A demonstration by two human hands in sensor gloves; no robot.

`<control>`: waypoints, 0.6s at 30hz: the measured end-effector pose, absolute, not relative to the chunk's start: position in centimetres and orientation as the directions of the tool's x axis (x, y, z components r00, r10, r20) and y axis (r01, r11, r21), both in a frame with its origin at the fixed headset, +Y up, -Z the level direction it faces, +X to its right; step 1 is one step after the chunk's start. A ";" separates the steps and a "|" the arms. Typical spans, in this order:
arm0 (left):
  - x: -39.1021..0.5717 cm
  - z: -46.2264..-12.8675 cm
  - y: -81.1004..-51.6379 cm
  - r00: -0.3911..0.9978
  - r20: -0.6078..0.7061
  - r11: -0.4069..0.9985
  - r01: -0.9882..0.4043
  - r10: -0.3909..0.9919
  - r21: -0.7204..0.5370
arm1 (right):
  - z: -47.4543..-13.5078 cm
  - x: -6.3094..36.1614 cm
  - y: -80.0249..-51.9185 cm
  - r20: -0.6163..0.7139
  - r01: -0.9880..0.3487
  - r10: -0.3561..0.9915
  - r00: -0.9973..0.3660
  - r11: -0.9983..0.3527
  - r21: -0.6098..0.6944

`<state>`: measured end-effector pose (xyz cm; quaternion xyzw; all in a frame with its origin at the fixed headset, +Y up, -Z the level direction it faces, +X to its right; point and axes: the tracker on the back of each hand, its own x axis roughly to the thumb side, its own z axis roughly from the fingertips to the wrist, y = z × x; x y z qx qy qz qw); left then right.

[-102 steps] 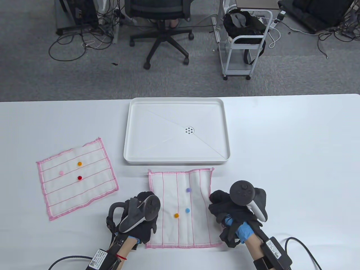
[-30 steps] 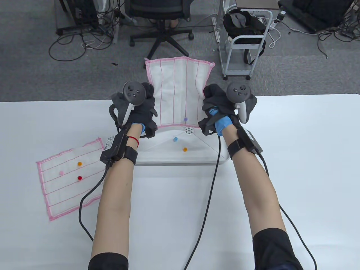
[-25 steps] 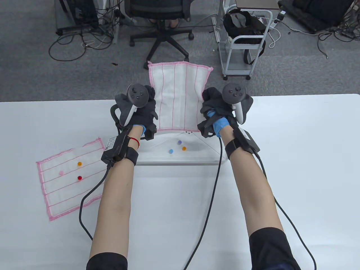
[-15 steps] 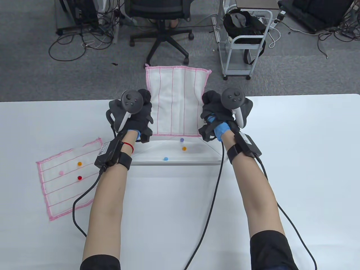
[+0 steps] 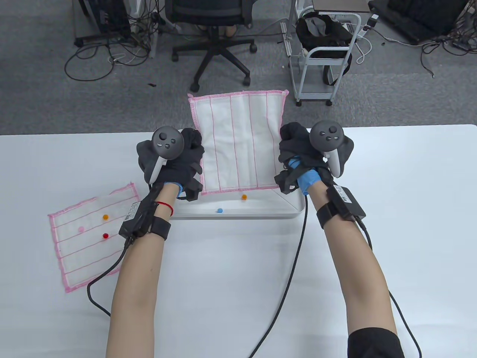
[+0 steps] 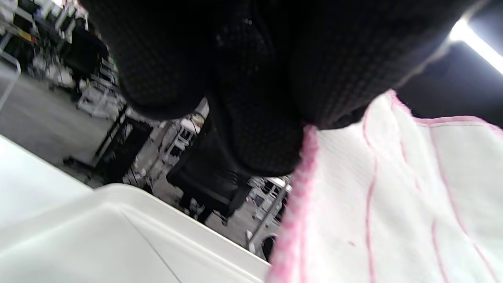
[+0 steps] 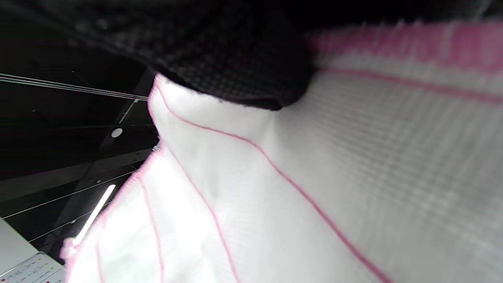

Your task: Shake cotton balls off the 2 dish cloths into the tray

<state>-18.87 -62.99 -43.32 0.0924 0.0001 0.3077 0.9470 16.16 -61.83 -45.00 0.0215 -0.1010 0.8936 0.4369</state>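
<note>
**Cloth One Held Over the Tray, Cloth Two Waiting**

Table view: The left hand (image 5: pixel 175 160) and right hand (image 5: pixel 303 156) hold a dish cloth (image 5: pixel 238 141) stretched between them above the tray (image 5: pixel 290 209), which sits at the middle of the table's far edge. Each hand grips one side hem with curled fingers. No balls show on the held cloth. An orange ball (image 5: pixel 244 196) and a blue ball (image 5: pixel 220 210) lie in the tray near its near rim; the cloth covers the rest of the tray, so any third ball cannot be seen. The second cloth (image 5: pixel 97 235) lies flat toward the table's left edge with an orange, a pink and a red ball on it, untouched.

Left wrist view: Gloved fingers (image 6: pixel 251 129) pinch the cloth's pink hem, the tray's rim below them.

Right wrist view: Fingers (image 7: pixel 235 59) are closed on bunched fabric at the hem; the tray is out of sight.

Risks: The blue ball sits close to the near rim, so a hard flick or the cloth's lower edge sweeping through could knock it onto the table. Lifting the second cloth unevenly would likely tip its three loose balls off before it reaches the tray. A trailing glove cable could also drag across that cloth.
</note>
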 end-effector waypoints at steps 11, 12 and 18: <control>-16.8 -35.9 -61.9 0.789 0.172 0.806 -0.588 0.590 -0.072 | -35.4 21.1 -53.1 0.130 -0.664 0.662 -0.739 -0.681 -0.308; -16.9 -35.4 -61.9 0.823 0.188 0.843 -0.533 0.536 -0.074 | -34.9 21.6 -52.8 0.119 -0.656 0.657 -0.745 -0.687 -0.314; -18.6 -31.1 -63.0 0.922 0.211 0.943 -0.301 0.326 -0.139 | -31.1 28.1 -52.1 -0.049 -0.546 0.606 -0.794 -0.746 -0.382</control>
